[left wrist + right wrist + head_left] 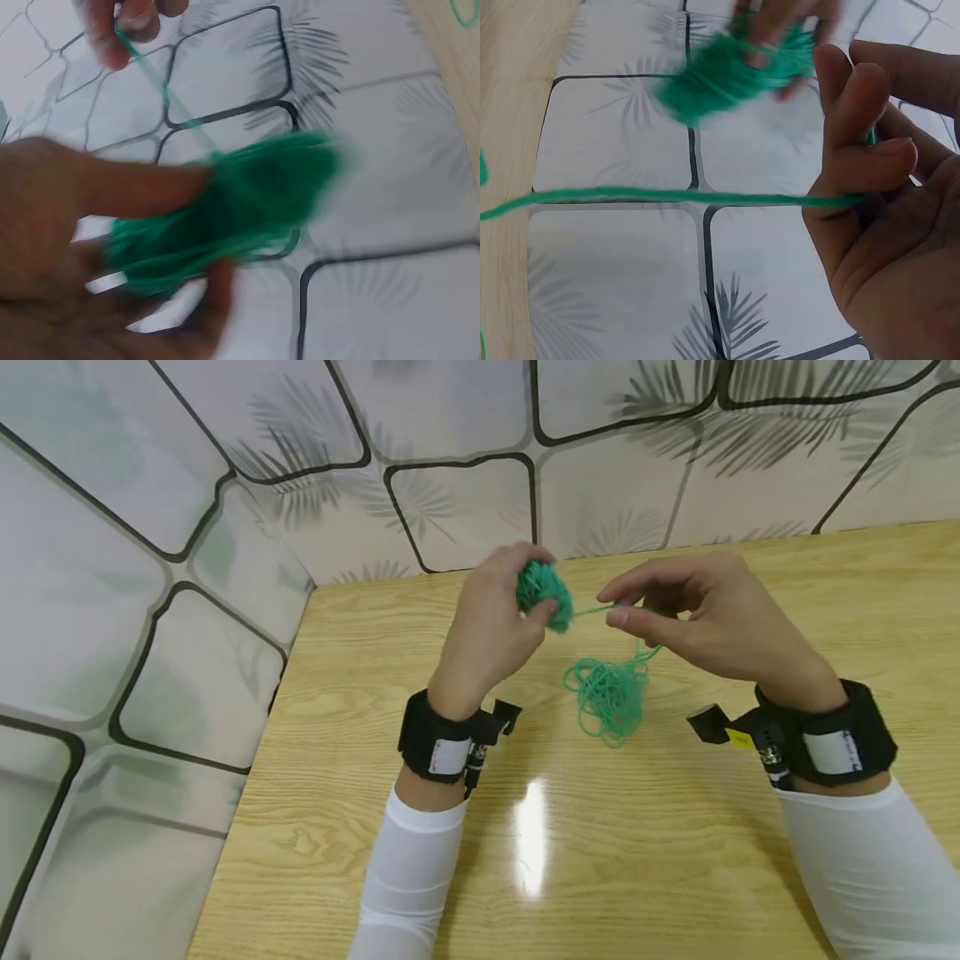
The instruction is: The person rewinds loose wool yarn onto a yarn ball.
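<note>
My left hand [491, 618] grips a wound bundle of green yarn [542, 593] above the table, thumb on one side and fingers on the other. In the left wrist view the yarn bundle [232, 217] looks oblong and blurred. A strand [592, 610] stretches from it to my right hand [720, 614], which pinches it between thumb and fingertips. The right wrist view shows the yarn strand [667, 196] passing through the curled fingers [870, 161] of that hand. Below, a loose tangle of the same yarn [611, 697] lies on the table, linked by strands rising toward the right hand.
The wooden table [337, 860] meets a wall covering [465, 510] with a stone and leaf pattern at the back and left. Black wrist straps with small cameras [442, 743] sit on both wrists, over white sleeves [412, 868].
</note>
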Tool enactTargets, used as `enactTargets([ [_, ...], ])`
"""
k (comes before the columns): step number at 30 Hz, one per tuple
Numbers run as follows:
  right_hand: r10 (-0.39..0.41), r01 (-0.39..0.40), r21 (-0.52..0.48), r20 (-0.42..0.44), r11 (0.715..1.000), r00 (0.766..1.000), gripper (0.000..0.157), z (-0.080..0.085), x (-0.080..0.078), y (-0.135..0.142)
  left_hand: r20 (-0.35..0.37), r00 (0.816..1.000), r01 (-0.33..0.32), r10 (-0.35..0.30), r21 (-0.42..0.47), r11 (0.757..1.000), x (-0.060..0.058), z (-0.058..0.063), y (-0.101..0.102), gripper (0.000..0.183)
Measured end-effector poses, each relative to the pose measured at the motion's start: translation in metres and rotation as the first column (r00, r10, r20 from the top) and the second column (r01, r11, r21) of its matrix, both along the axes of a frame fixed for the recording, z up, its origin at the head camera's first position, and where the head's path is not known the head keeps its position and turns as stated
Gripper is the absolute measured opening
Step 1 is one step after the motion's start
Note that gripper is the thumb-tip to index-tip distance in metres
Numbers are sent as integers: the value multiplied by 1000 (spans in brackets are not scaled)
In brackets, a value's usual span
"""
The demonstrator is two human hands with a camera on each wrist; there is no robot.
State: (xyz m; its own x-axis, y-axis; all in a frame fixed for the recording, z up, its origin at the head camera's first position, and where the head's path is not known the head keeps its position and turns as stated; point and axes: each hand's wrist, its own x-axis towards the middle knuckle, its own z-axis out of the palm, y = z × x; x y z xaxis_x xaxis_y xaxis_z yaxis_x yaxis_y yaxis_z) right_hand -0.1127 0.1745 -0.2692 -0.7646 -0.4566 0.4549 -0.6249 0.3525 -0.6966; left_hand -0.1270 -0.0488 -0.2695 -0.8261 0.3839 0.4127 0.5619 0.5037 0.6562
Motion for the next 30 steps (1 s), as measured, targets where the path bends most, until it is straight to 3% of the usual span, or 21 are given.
enactTargets([
  [2,-61,62,-33,38,998,997,18,4,4,1,158,949,277,-274,3,961,2,1,-7,29],
  [4,-99,107,-93,86,990,991,16,7,7,0,263,787,507,-558,240,828,4,3,-13,27],
  [6,-56,87,-210,149,974,987,14,7,7,0,212,668,552,-713,502,666,7,6,-14,28],
  [7,-37,72,-230,151,971,988,14,6,6,-1,155,671,511,-725,613,603,8,8,-12,28],
  [8,-16,53,-244,150,968,989,14,5,5,-1,85,726,455,-682,685,569,8,9,-10,29],
  [9,1,33,-242,138,970,990,15,2,3,-2,24,816,385,-577,722,575,8,10,-6,28],
  [11,28,-4,-220,105,975,994,17,-2,1,-2,-37,967,211,-253,671,711,7,9,0,26],
  [12,17,-1,-189,82,982,996,17,-3,0,-2,-38,994,104,-100,593,799,6,9,2,25],
  [14,-15,21,-156,37,988,999,19,-3,-1,-2,-41,996,-54,74,363,930,4,7,2,23],
  [16,-28,36,-188,46,982,999,18,1,-1,-1,2,999,45,-46,176,983,3,6,-2,22],
  [18,-31,47,-244,71,969,997,17,5,-1,-1,108,940,294,-322,218,931,4,8,-6,22],
  [19,-8,34,-299,88,954,996,16,5,-2,0,167,873,379,-457,357,854,5,10,-7,21],
  [21,46,6,-385,125,923,991,15,4,-2,-1,172,745,388,-644,673,629,7,13,-7,25],
  [22,60,-3,-397,131,918,990,15,3,-2,-1,119,738,350,-664,775,527,8,14,-5,26],
  [23,71,-10,-402,137,916,988,14,2,-2,-2,53,784,320,-618,819,476,8,15,-3,27],
  [24,79,-16,-401,141,916,987,13,2,-1,-2,21,859,273,-512,826,493,7,15,-2,27],
  [25,71,-10,-383,145,924,987,13,1,-1,-3,24,924,214,-381,793,570,6,15,-1,26],
  [26,40,13,-337,147,941,988,12,2,0,-3,53,973,123,-223,700,703,5,14,-1,26],
  [27,14,31,-300,147,953,989,12,3,1,-2,79,994,19,-75,552,834,4,12,-2,25],
  [28,3,39,-286,146,958,989,13,3,2,-1,85,996,-49,18,386,921,4,10,-4,23],
  [30,-9,52,-303,141,952,990,13,4,1,1,86,996,19,-28,111,994,2,6,-7,21],
])
